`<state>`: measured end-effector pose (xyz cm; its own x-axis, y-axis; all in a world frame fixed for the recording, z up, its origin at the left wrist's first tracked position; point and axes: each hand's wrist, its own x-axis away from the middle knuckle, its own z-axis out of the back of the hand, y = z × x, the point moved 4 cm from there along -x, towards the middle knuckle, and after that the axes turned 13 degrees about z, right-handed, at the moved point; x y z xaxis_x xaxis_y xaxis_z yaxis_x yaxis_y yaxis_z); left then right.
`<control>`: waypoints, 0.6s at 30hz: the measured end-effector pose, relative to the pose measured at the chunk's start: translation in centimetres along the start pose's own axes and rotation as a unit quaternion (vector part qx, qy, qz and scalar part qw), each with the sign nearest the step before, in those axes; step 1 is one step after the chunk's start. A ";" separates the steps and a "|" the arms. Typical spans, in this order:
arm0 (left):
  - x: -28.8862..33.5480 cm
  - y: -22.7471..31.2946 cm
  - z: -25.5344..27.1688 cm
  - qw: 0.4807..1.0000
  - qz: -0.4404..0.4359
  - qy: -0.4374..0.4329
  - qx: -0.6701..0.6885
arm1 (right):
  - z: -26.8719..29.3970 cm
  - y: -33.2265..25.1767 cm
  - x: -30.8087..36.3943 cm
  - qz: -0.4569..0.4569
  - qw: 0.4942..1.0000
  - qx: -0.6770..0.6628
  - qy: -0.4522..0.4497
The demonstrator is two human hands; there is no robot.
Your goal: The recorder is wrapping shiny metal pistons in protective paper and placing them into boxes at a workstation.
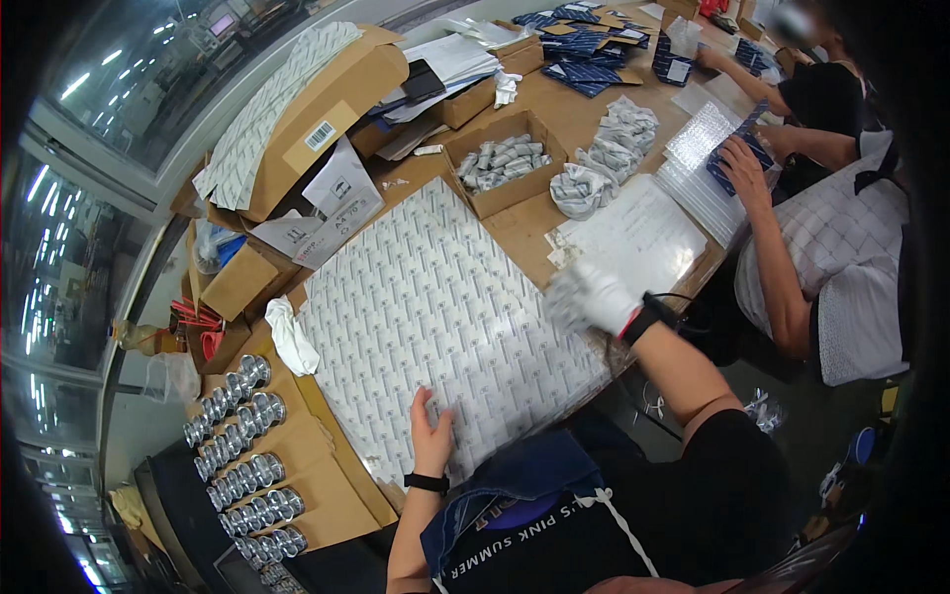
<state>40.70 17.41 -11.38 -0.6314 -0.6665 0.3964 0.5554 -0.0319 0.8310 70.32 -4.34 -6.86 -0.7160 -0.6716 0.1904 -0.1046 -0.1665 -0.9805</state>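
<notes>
A broad stack of white paper printed with a repeated grey pattern (426, 297) covers the middle of the table. On its near edge is my bare left hand (430, 431), thumb and fingers apart and holding nothing. My right hand (597, 300), in a white glove, is at the sheets' right edge beside a white board with faint handwriting (633, 233). Motion blurs its fingers, so their grip does not show. Left of the sheets, rows of shiny metal cylindrical parts (262, 470) stand on brown cardboard (341, 485).
An open carton of small paper-wrapped pieces (505, 163) stands behind the sheets, with larger wrapped bundles (618, 148) beside it. A white glove (290, 337) lies left. At right, a co-worker's hands (742, 168) hold a blue package over bubble wrap (703, 139). Blue boxes (584, 45) lie farther back.
</notes>
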 end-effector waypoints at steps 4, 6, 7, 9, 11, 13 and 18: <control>0.4 1.4 -0.1 0.980 -0.089 0.064 -0.166 | 13.0 3.7 -3.8 0.184 0.925 0.316 0.102; 0.2 0.6 -0.9 0.966 -0.115 0.076 -0.219 | 15.6 2.4 -5.7 0.165 0.891 0.412 0.092; 0.2 0.4 -1.4 0.948 -0.145 0.083 -0.270 | 16.3 1.7 -6.4 0.143 0.847 0.506 0.085; 0.4 -0.1 -2.8 0.935 -0.126 0.093 -0.318 | 16.3 0.6 -7.5 0.177 0.824 0.531 0.088; 0.3 -0.9 -3.7 0.918 -0.108 0.095 -0.370 | 15.9 -0.9 -8.2 0.211 0.800 0.555 0.091; 0.3 -1.1 -3.5 0.917 -0.098 0.095 -0.376 | 13.9 -3.0 -9.1 0.174 0.654 0.736 0.032; 0.3 -0.8 -3.6 0.919 -0.075 0.087 -0.378 | 7.7 -12.0 -13.3 0.225 0.782 0.580 0.041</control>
<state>42.01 14.51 -13.31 -0.6729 -0.7184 0.1765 0.7271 -0.5982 0.3368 86.40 1.04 2.74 -0.5468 -0.8098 -0.2125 0.8330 -0.5008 -0.2350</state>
